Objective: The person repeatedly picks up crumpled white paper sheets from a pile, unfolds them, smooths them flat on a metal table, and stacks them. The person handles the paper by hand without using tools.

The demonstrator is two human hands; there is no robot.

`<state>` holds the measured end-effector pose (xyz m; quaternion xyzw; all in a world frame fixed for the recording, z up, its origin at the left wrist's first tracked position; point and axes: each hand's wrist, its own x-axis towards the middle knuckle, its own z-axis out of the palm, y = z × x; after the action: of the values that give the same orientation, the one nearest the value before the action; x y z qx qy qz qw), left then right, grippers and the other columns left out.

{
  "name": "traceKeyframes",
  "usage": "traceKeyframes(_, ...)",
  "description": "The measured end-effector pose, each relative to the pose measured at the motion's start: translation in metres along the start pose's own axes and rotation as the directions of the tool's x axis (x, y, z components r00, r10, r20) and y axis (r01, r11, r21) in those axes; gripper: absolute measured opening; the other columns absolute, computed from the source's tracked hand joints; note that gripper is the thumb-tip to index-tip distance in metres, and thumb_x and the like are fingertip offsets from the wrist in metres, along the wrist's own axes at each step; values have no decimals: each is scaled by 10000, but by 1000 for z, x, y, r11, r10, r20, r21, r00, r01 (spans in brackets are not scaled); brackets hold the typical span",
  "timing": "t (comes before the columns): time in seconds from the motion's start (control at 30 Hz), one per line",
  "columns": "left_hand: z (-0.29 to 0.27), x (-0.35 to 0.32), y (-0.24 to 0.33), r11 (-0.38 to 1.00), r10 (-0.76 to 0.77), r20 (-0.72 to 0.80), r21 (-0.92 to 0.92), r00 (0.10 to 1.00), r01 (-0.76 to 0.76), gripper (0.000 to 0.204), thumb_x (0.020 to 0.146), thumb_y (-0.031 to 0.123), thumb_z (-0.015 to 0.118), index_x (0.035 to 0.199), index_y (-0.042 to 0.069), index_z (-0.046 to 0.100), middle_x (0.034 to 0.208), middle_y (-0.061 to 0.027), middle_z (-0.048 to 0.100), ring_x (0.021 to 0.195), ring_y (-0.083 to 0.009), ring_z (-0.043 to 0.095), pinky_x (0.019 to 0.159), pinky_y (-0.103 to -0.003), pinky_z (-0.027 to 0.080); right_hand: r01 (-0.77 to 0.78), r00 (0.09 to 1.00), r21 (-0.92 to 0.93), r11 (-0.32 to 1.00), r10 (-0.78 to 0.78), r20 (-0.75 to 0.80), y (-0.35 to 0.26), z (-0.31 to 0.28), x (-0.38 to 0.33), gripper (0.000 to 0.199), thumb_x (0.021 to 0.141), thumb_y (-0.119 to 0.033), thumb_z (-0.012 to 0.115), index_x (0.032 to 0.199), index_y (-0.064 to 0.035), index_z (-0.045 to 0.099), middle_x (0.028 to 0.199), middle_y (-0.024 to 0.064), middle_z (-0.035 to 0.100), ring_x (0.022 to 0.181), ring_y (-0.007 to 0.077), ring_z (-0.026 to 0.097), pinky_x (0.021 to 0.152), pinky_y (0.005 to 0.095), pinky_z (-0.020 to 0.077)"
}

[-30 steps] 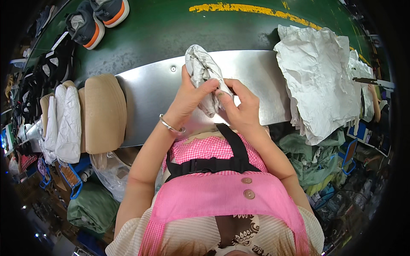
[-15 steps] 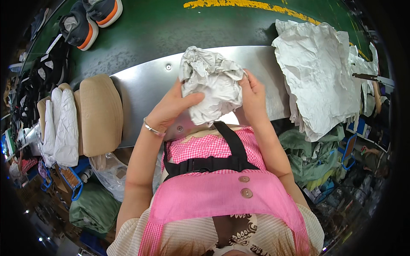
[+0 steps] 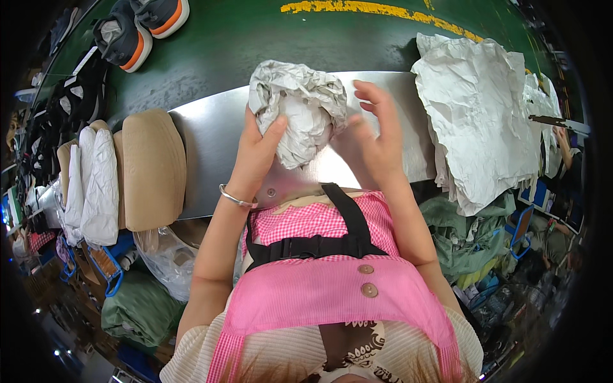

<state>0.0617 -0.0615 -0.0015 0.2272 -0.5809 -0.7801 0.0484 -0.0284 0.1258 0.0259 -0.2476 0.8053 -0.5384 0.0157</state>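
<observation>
I have a crumpled paper wad (image 3: pixel 299 112) up over the steel desk (image 3: pixel 211 159), just in front of my chest. My left hand (image 3: pixel 255 150) has its grip pressed on the wad's left side, thumb up against the front of it and the fingers hidden behind the paper. My right hand (image 3: pixel 373 137) is at the wad's right side with its grip spread, fingers open and fanned upward; the palm seems to touch the wad's lower right edge, though I cannot tell for sure. A metal bangle (image 3: pixel 235 198) sits on my left wrist.

To the right on the desk lies a stack of flat, wrinkled paper sheets (image 3: pixel 479 121), hanging over the near edge. To the left of the desk stand tan shoe forms (image 3: pixel 152 169), with white paper-stuffed pieces (image 3: pixel 96 182) beside them. Beyond the desk runs a green belt (image 3: pixel 274 38) carrying two dark sneakers (image 3: pixel 137 29) with orange and white soles at the upper left. Below the desk on my right I see green cloth bundles (image 3: pixel 466 236), and on my left a clear plastic bag (image 3: pixel 169 258).
</observation>
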Motion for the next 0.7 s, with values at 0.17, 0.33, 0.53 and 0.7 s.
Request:
traceKeyframes(0.17,8,2,10,998,-14,55,67,998,11,530,1013,234,566,1455,4,387,1349,-105,550,1217,-176,546,1009,-307,459,122,992,-188,975,-115,50,11,16,-7,450,807,-190,754,1222,-74,625,1265,129,585,1155,324,536,962,394,460)
traceKeyframes(0.33,3,-3,15,976,-158,120,-133,980,173,541,1013,263,557,1439,-40,419,1304,-94,586,1141,-136,577,973,-278,464,10,999,-87,996,-14,-42,21,2,-6,207,897,-43,610,1101,-32,643,1027,99,675,840,228,648,753,308,511)
traceKeyframes(0.53,-9,14,-18,944,57,-11,327,998,-51,606,944,220,635,1469,24,404,1257,-152,607,1153,-217,586,991,-338,455,-411,874,633,656,482,67,24,-10,-4,200,984,-115,585,1153,-28,644,1073,20,680,900,81,629,779,257,508)
traceKeyframes(0.7,6,5,9,349,615,149,829,774,-437,613,835,133,712,1407,67,501,1159,-130,601,1011,-318,584,931,-400,466,-373,846,803,465,526,89,21,-14,0,243,995,-166,594,1190,-23,616,1106,52,676,987,118,647,858,285,521)
